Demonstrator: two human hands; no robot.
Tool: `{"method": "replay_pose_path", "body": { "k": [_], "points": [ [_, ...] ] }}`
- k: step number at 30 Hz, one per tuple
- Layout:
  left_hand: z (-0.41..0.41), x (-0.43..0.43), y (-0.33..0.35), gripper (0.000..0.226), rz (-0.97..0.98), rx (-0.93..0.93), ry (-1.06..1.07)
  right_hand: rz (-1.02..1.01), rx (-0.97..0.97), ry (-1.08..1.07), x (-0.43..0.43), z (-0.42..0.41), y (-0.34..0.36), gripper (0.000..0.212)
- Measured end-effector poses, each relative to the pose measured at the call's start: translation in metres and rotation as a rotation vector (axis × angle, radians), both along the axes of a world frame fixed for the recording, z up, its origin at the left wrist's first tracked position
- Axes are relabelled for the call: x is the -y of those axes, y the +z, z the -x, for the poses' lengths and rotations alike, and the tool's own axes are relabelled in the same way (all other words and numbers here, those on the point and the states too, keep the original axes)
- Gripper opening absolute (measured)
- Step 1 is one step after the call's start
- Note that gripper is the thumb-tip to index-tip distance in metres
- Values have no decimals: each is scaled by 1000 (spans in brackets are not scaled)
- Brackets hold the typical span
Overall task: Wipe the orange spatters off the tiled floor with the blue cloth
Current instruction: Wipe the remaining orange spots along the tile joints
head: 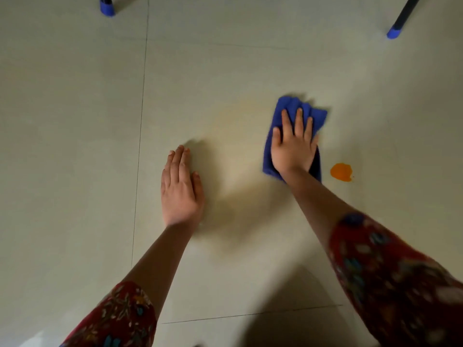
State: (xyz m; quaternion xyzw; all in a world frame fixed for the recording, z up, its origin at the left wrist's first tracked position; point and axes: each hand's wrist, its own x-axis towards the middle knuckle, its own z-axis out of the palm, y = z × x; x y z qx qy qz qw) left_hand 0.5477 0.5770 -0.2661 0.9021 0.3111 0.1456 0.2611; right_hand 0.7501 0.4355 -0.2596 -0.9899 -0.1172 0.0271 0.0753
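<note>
A folded blue cloth [314,116] lies flat on the pale tiled floor [75,121], right of centre. My right hand [293,146] presses down on it, palm flat and fingers spread, covering its middle. One orange spatter [341,172] sits on the tile just right of the cloth's near end, not touching it. A faint yellowish smear [240,126] shows on the tile left of the cloth. My left hand [180,189] rests flat on the bare floor, fingers together, holding nothing.
Two dark furniture legs with blue caps stand at the far edge, one at top left [107,7] and one at top right [394,32]. Grout lines run down the left side [140,146] and across the near floor [250,314]. My shadow darkens the near tile.
</note>
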Motion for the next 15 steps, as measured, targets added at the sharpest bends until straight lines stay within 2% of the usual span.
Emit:
{"method": "replay_pose_path", "body": {
  "k": [1, 3, 7, 9, 10, 12, 14, 15],
  "points": [
    [0, 0, 0, 51, 5, 8, 8, -4, -30, -1, -24, -11, 3, 54],
    [-1, -2, -1, 51, 11, 44, 26, 15, -34, 146, -73, -16, 6, 55],
    [0, -4, -4, 51, 19, 89, 73, 52, -76, 794, -122, 61, 8, 52],
    [1, -3, -4, 51, 31, 98, 72, 18, -90, 952, -101, 72, 5, 51],
    [2, -3, -4, 52, 27, 96, 61, -4, -43, 916, -87, 58, 2, 51],
    [2, -2, -2, 53, 5, 66, 41, 18, 47, 631, -54, 10, -3, 51],
    [0, -1, -1, 54, -10, 6, 17, 20, -23, 237, -22, -33, 3, 52],
    [-1, 1, 0, 54, -20, -11, 7, 17, -54, 136, -17, -38, 4, 53]
  ]
}}
